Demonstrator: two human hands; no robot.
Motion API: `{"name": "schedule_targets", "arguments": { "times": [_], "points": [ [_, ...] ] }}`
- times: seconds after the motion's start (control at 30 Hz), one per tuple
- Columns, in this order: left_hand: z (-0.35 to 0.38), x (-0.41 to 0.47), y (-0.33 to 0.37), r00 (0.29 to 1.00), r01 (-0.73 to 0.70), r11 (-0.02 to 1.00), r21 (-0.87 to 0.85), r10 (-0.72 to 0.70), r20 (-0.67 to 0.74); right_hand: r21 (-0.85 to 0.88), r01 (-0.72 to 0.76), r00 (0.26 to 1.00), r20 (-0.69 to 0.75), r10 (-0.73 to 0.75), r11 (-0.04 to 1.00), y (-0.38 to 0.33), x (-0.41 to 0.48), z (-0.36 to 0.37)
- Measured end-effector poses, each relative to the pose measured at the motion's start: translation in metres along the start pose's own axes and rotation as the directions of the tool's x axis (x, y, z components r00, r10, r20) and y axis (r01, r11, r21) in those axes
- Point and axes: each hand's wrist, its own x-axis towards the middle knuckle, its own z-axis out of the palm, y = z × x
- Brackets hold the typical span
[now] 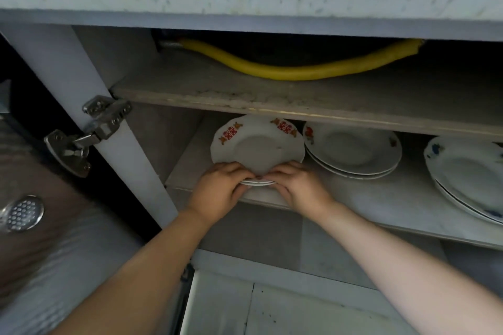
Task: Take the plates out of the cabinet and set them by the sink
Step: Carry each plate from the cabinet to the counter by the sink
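Three stacks of plates sit on the lower cabinet shelf (381,198). Both hands grip the near rim of the left stack (257,147), red emblems on its top plate, at least two plates by the edges showing: left hand (220,193) and right hand (302,187), fingers curled over the rim. The middle stack (353,152) shows about three plates; the right stack (471,171) about two. One yellow hose (294,72) lies above

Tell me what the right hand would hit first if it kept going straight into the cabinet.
Probably nothing new: the right hand already grips the white red-patterned plate stack; past it, likely the cabinet's back wall, though depth is unclear.
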Motion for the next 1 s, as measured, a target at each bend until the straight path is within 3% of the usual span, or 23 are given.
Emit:
{"name": "schedule_targets", "arguments": {
  "times": [0.47,1.0],
  "points": [
    [-0.006,-0.033,0.029,1.0,0.017,1.0,0.006,-0.017,0.001,-0.017,0.067,0.996,0.052,-0.066,0.998,-0.017,-0.033,-0.018],
    [-0.011,-0.037,0.011,0.999,-0.04,0.997,-0.063,0.038,-0.033,0.013,0.051,0.997,0.063,-0.052,0.999,-0.012,-0.036,-0.017]
  ]
}}
